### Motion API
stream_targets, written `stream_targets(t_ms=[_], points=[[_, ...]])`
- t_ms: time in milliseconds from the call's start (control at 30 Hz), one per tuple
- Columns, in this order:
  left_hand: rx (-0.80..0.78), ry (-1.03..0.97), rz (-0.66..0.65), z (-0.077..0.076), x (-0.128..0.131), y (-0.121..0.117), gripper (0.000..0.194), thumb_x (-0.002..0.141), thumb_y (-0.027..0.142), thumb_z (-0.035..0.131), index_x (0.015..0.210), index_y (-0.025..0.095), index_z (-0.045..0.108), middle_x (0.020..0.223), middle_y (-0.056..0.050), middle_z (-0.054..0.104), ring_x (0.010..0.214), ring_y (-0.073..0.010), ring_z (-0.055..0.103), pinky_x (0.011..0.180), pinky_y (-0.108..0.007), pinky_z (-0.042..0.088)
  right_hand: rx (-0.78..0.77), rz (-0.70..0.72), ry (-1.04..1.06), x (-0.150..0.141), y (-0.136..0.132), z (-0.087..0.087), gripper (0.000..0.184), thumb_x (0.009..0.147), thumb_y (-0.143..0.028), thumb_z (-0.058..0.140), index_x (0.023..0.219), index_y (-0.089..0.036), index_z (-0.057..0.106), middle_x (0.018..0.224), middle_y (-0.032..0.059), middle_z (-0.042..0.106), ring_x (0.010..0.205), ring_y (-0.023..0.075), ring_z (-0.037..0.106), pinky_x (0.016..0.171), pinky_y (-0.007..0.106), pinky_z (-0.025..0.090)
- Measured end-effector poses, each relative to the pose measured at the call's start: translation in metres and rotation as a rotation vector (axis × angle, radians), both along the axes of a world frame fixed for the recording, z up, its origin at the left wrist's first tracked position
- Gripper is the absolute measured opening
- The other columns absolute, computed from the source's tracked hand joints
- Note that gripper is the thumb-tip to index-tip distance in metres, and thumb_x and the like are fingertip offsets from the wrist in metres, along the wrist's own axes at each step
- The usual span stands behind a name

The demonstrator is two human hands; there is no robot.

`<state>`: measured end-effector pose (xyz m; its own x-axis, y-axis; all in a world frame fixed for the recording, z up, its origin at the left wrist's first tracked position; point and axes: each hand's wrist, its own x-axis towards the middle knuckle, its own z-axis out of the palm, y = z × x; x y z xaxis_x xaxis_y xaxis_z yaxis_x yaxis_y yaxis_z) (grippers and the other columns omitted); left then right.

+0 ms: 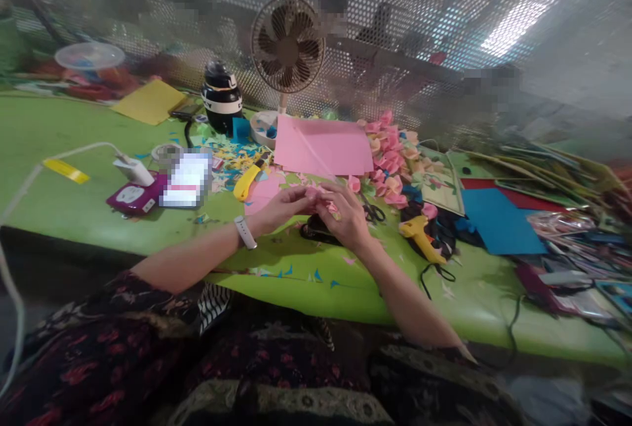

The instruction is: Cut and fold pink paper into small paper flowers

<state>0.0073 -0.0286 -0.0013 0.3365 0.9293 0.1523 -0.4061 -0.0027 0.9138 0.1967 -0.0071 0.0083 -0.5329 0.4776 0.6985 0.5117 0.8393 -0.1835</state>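
- Left hand (pixel 286 205) and right hand (pixel 347 216) meet above the near side of the green table (pixel 89 218); both grips nearly closed, fingertips pinching a small pink paper piece (pixel 313 193) between them.
- Pink sheets (pixel 320 146) lie just beyond; pink paper flowers (pixel 390 161) heap to their right.
- Black bottle (pixel 222 105): "L" on upper label; white-band lettering too blurred to read.
- Phone (pixel 185 179): screen lit, text pixelated.
- Yellow glue gun (pixel 423 239) right of right hand; brand illegible.
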Motion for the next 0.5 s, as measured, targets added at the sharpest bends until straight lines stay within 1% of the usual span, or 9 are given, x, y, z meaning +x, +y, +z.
stream_targets(t_ms=[100,167,233,367,433,500], points=[[0.02,0.0,0.03,0.0001,-0.0017,0.0026,0.036,0.082,0.049,0.074,0.089,0.014,0.072,0.089,-0.005,0.072,0.087,-0.0144,0.067,0.09,-0.033,0.054,0.018,0.044,0.029,-0.0014,-0.0002,0.0003,0.02,0.091,-0.032,0.063,0.108,-0.023,0.066,0.126,0.0125,0.068,0.115,0.0278,0.065,0.097,0.048,0.055],[0.013,-0.017,0.048,-0.0001,-0.0024,0.0037,0.037,0.081,0.05,0.075,0.088,0.014,0.071,0.089,-0.004,0.072,0.086,-0.0137,0.067,0.091,-0.033,0.053,0.013,0.056,0.058,-0.0018,-0.0002,0.0002,0.016,0.091,-0.031,0.063,0.105,-0.024,0.066,0.126,0.0117,0.068,0.116,0.0277,0.065,0.097,0.048,0.055],[0.001,-0.028,0.059,-0.0006,-0.0025,0.0042,0.036,0.08,0.05,0.077,0.088,0.015,0.071,0.089,-0.003,0.072,0.086,-0.0131,0.067,0.093,-0.033,0.053,0.0,0.057,0.109,-0.0018,0.0001,-0.0002,0.008,0.093,-0.028,0.062,0.098,-0.024,0.067,0.122,0.0112,0.069,0.114,0.0264,0.066,0.095,0.047,0.056],[0.013,-0.005,0.056,-0.0008,-0.0017,0.0037,0.035,0.076,0.044,0.081,0.092,0.015,0.072,0.096,-0.004,0.074,0.091,-0.0142,0.069,0.096,-0.034,0.053,-0.062,0.065,0.186,-0.0023,-0.0002,0.0006,0.007,0.093,-0.026,0.061,0.093,-0.023,0.067,0.115,0.0108,0.072,0.11,0.0249,0.068,0.092,0.045,0.057],[0.025,0.011,0.041,-0.0007,-0.0012,0.0034,0.035,0.074,0.042,0.083,0.094,0.014,0.073,0.098,-0.005,0.075,0.092,-0.0149,0.069,0.097,-0.035,0.053,-0.116,0.073,0.208,-0.0031,-0.0018,0.0023,0.005,0.093,-0.026,0.062,0.09,-0.023,0.066,0.107,0.0087,0.074,0.104,0.0238,0.07,0.088,0.042,0.057],[0.024,0.015,0.029,-0.001,-0.0008,0.0034,0.036,0.073,0.043,0.084,0.092,0.014,0.073,0.094,-0.005,0.075,0.089,-0.0147,0.07,0.097,-0.037,0.054,-0.183,0.071,0.232,-0.004,-0.0039,0.0039,0.005,0.092,-0.026,0.064,0.087,-0.023,0.065,0.097,0.0061,0.075,0.095,0.022,0.071,0.082,0.039,0.058]])
